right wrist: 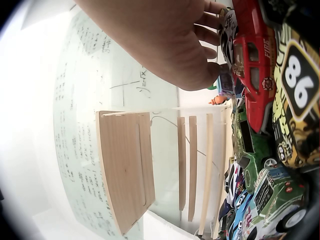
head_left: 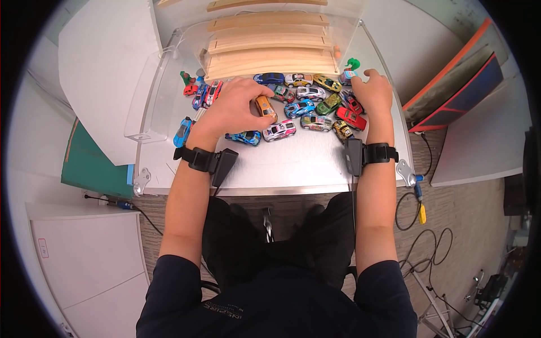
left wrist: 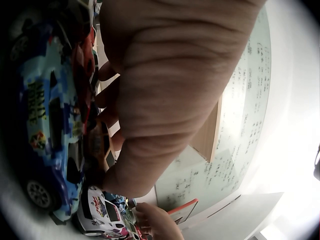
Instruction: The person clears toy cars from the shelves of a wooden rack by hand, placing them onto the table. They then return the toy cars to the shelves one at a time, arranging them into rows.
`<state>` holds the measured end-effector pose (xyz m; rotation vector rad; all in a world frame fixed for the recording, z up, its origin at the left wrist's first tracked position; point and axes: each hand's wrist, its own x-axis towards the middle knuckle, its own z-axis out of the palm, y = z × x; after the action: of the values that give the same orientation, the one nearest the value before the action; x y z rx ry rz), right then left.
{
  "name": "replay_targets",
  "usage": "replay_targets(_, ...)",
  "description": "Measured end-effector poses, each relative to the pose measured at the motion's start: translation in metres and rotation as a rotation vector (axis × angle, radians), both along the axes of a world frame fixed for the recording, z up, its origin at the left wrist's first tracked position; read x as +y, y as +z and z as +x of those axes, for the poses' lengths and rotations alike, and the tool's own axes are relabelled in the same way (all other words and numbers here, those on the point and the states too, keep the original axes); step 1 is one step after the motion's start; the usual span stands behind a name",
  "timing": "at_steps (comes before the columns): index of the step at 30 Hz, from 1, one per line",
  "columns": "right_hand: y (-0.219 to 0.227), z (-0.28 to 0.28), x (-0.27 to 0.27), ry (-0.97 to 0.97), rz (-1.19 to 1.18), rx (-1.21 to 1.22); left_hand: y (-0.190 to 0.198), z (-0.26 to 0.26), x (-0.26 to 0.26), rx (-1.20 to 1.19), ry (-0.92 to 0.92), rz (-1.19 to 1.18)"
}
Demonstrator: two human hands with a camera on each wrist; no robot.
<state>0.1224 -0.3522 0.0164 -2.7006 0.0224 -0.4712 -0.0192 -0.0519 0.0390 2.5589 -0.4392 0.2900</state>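
Observation:
My left hand (head_left: 234,110) reaches over the toy cars from the left, thumb and forefinger curved round the two ends of an orange car (head_left: 265,110). In the left wrist view, that hand (left wrist: 165,95) hides part of the orange car (left wrist: 98,145); a blue patterned car (left wrist: 50,120) lies close by. At the group's right edge, my right hand (head_left: 374,94) is held with relaxed fingers, beside a small light-blue and pink vehicle (head_left: 347,77) and above a red car (head_left: 350,118). The right wrist view shows its fingers (right wrist: 207,32) loosely bent near a black-and-white car (right wrist: 228,37).
Several toy cars (head_left: 298,108) crowd the metal-topped table (head_left: 282,169). Behind them stands a wooden slatted rack (head_left: 267,42) with clear side panels. A clear plastic box (head_left: 147,101) is at the left edge; a small green tree (head_left: 353,63) stands at the back right.

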Motion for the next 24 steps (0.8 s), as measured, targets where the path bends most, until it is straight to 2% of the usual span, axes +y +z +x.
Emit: replay_targets(24,0.0005,0.0018,-0.0001,-0.010,0.008,0.068,-0.0007,-0.0023,0.0022,0.026,-0.008,-0.001)
